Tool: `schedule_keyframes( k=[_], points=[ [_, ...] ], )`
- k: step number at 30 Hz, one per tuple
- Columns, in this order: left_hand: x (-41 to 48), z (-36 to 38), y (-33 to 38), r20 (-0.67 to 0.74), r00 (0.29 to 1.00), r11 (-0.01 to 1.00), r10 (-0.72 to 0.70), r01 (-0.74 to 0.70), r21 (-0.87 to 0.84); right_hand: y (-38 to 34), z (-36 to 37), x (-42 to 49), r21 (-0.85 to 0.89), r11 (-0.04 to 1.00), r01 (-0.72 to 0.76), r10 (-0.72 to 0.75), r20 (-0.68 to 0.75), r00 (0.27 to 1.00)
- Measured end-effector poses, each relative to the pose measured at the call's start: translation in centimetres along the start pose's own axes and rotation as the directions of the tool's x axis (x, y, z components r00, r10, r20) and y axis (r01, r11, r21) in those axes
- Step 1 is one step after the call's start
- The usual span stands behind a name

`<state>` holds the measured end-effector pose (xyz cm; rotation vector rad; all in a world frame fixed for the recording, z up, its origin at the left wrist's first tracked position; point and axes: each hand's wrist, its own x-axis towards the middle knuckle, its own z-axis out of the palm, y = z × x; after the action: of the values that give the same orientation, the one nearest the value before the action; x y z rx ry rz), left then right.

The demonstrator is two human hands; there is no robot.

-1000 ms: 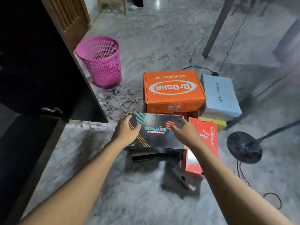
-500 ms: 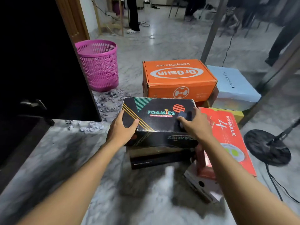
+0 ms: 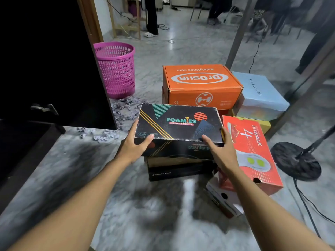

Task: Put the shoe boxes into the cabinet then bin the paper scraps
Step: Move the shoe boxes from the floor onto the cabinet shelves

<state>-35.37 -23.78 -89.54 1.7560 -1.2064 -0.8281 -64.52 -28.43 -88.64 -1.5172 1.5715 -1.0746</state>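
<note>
Cabinet [image 3: 45,60]: dark, door open, at the floor's left edge. Pink bin [image 3: 116,69]: upright, just beyond the door. Paper scraps [image 3: 119,115]: strewn on the floor at the bin's foot. My left hand [image 3: 133,144]: fingers clasped on the left end of the black Foamies box [image 3: 178,124]. That box: atop another black box [image 3: 174,169], mid-floor. My right hand [image 3: 220,151]: fingers clasped on its right end. Orange box [image 3: 201,84]: behind. Red box [image 3: 252,151], pale blue box [image 3: 259,95]: to the right.
</note>
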Motion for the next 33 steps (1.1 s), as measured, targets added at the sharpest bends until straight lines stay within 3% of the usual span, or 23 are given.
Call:
schedule_keyframes(
  k=[10,14,20,25,33],
  points=[
    [-1.7,-3.0,0.1,-0.032,0.999,0.992,-0.024,0.028,0.123,-1.3,1.0,-0.3,-0.027,0.994,0.105,-0.104,0.023,0.994],
    [-2.5,-6.4,0.2,-0.183,0.983,0.991,-0.005,0.029,0.128,-4.5,3.3,-0.1,-0.005,0.98,0.198,-0.197,0.069,0.978],
    [-4.9,-14.3,-0.2,-0.386,0.922,0.996,-0.027,0.06,0.073,-10.2,9.6,-0.9,0.067,0.957,0.283,-0.291,0.251,0.923],
    [-6.9,-19.6,-1.3,-0.536,0.832,0.989,-0.142,0.145,-0.036,-16.7,16.0,-0.7,0.09,0.93,0.356,-0.362,0.392,0.846],
    [-9.8,-25.4,-3.9,-0.753,0.585,0.953,-0.301,0.207,-0.22,-23.9,27.7,-0.7,0.114,0.881,0.459,-0.429,0.601,0.674]
  ],
)
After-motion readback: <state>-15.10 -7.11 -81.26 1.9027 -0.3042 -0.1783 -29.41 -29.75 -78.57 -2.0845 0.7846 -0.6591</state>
